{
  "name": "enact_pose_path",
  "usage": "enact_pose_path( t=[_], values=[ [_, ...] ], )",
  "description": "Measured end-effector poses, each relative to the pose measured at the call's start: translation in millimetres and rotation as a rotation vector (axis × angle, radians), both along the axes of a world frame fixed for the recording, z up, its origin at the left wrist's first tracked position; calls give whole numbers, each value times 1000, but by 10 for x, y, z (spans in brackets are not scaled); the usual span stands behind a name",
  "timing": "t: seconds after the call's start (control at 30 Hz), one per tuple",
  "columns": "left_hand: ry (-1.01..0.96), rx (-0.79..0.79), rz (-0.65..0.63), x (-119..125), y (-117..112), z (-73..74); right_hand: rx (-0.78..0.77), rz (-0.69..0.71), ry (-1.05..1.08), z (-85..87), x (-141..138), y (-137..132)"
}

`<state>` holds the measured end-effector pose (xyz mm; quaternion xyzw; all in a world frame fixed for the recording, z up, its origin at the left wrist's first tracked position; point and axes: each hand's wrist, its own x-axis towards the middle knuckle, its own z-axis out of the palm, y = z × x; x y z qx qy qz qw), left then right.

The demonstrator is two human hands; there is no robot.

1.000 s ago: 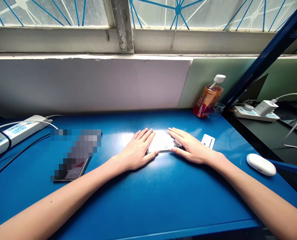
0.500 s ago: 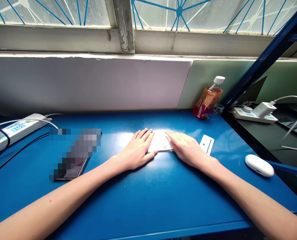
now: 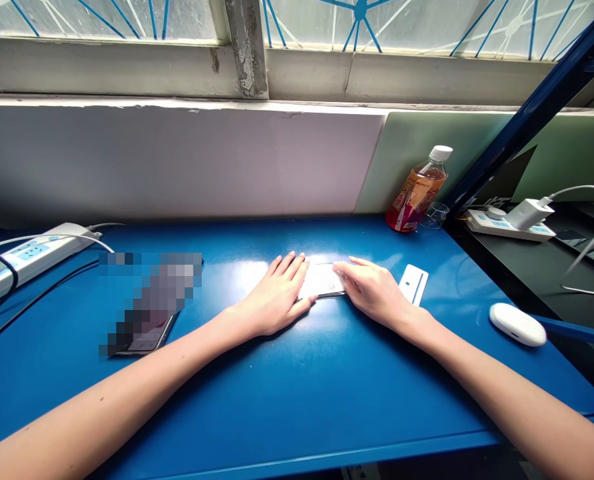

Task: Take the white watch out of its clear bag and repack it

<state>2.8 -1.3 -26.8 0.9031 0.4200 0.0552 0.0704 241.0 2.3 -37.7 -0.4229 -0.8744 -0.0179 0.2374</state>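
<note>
Across one blue desk, we are resting two hands apart, one flat white object lying between them: our left hand is spreading over its left end; our right hand is curling at its right end, whether gripping we cannot tell. Outward, we are seeing one white slotted card, one white case, one phone, one bottle holding reddish drink, one clear cup, then a pale wall beneath windows.
</note>
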Motion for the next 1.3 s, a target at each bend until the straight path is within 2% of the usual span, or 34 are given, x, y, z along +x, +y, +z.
enact_pose_path(
  t=[0.47, 0.7, 0.77, 0.87, 0.97, 1.13, 1.3],
  values=[
    [58, -10, -17, 11, -15, 22, -189, -187, 303, -35, 39, 29],
    [24, -14, 8, -3, -10, 4, -47, 26, 208, -55, 132, 42],
    [14, -23, 11, -1, -9, 6, -11, 34, 179, -35, 173, 50],
    [0, -27, 10, 2, -14, 15, 8, -26, 161, -8, 246, 77],
    [-31, -36, 5, -1, -18, 17, -22, -54, 162, -11, 303, 107],
    [-100, -44, 28, -17, -7, -11, -142, 56, 181, -25, 305, 114],
    [-94, -47, 79, -26, 13, -45, -162, 95, 115, 39, 276, 96]
  ],
)
